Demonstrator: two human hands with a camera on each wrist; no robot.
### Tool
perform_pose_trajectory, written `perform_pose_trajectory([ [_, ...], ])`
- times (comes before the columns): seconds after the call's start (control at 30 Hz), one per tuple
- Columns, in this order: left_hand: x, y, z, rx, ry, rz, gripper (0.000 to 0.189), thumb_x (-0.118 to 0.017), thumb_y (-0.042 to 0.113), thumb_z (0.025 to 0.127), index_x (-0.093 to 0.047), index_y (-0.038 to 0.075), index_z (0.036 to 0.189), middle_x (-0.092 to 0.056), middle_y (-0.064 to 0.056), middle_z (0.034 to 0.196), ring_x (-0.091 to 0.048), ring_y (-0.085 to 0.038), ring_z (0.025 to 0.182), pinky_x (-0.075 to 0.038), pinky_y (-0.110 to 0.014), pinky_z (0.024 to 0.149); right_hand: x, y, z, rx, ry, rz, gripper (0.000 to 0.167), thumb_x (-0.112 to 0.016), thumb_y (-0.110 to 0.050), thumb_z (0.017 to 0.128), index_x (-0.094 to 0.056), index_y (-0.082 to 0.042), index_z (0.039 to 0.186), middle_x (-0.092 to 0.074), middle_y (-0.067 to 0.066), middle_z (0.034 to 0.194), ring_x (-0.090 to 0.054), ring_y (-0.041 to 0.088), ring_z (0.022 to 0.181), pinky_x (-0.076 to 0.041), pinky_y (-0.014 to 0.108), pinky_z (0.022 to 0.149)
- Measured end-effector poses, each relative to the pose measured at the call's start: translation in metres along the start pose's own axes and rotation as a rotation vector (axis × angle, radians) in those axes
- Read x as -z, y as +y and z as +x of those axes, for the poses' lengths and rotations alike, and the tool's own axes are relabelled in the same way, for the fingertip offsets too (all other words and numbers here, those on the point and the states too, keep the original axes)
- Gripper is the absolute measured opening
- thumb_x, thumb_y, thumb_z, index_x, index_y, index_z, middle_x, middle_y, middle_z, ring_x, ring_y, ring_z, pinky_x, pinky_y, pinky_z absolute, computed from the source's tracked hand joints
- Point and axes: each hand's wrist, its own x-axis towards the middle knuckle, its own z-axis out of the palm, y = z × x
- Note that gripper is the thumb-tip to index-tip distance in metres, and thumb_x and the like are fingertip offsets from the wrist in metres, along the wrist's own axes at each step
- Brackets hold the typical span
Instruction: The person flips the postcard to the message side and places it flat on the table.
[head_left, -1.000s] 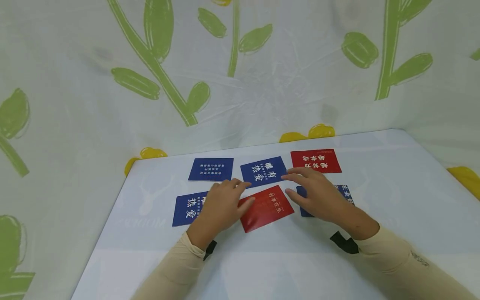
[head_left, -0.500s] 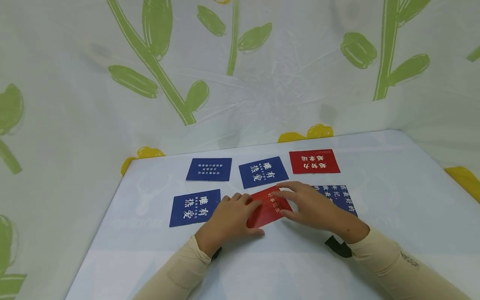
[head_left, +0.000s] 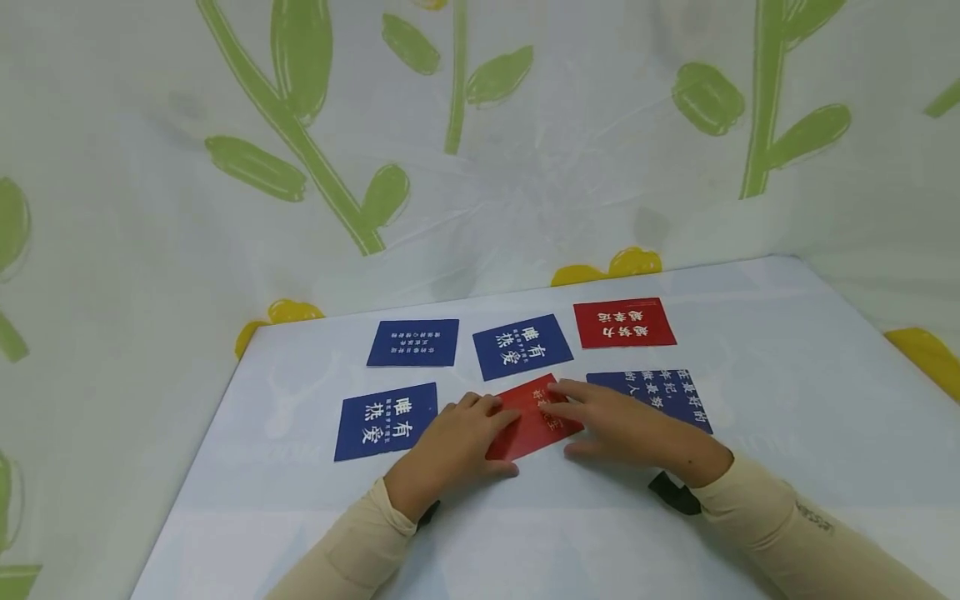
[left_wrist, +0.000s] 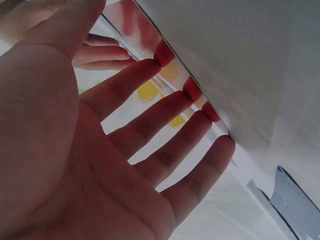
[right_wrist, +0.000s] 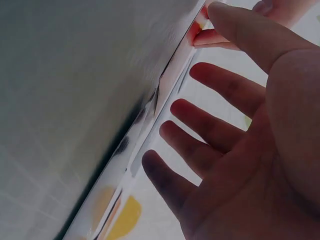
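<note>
A glossy red card with pale lettering lies flat on the white table, between both hands in the head view. On its left side rests my left hand, fingers spread and nearly straight. The left wrist view shows several of those fingertips at the red card's surface. From the other side my right hand reaches over the card's right edge with extended fingers. In the right wrist view the right hand has spread fingers and nothing in its grasp; fingertip contact is hard to tell.
Around the red card lie a blue card at left, two blue cards behind, another red card at back right, and a blue card partly hidden by the right hand. A leaf-patterned curtain hangs beyond the table's far edge.
The left hand moved right and nearer onto the red card's left side. The right hand came down and left off the blue card to the red card's right edge.
</note>
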Motion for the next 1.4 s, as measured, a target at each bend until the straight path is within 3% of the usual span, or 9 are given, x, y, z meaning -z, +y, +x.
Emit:
perform_pose_trajectory([
  [0.27,-0.009,-0.001,-0.006,0.001,0.021,0.019,0.073,-0.077,0.058,0.078,-0.058,0.026,0.141,-0.062,-0.004,0.133,-0.056,-0.023,0.120,-0.056,-0.040,0.093,-0.008,0.000,0.003,-0.009,-0.068,0.007,0.068,-0.082,-0.032,0.081,-0.056,-0.024,0.144,-0.048,0.006,0.152,-0.048,0.033,0.138,-0.058,0.045,0.092],
  [0.7,-0.007,0.001,-0.002,-0.029,0.013,-0.005,0.067,-0.077,0.052,0.082,-0.058,0.026,0.141,-0.062,-0.003,0.131,-0.055,-0.022,0.121,-0.055,-0.037,0.093,-0.006,-0.001,-0.003,-0.029,-0.059,0.010,0.065,-0.082,-0.029,0.082,-0.058,-0.021,0.142,-0.047,0.009,0.151,-0.047,0.035,0.137,-0.059,0.045,0.090],
  [1.07,0.001,-0.001,-0.003,-0.068,0.042,-0.015,0.062,-0.078,0.047,0.084,-0.060,0.024,0.139,-0.063,-0.003,0.131,-0.057,-0.022,0.121,-0.057,-0.036,0.093,-0.006,0.001,-0.001,-0.010,-0.040,0.015,0.067,-0.080,-0.030,0.085,-0.054,-0.020,0.145,-0.043,0.006,0.156,-0.044,0.033,0.142,-0.055,0.047,0.097],
  [1.4,0.001,-0.002,-0.002,-0.090,0.038,-0.041,0.061,-0.077,0.045,0.085,-0.059,0.024,0.140,-0.063,-0.001,0.133,-0.057,-0.022,0.123,-0.058,-0.033,0.091,-0.005,0.002,-0.001,-0.014,-0.028,-0.004,0.067,-0.081,-0.029,0.084,-0.054,-0.019,0.145,-0.048,0.008,0.153,-0.048,0.034,0.138,-0.057,0.047,0.093],
])
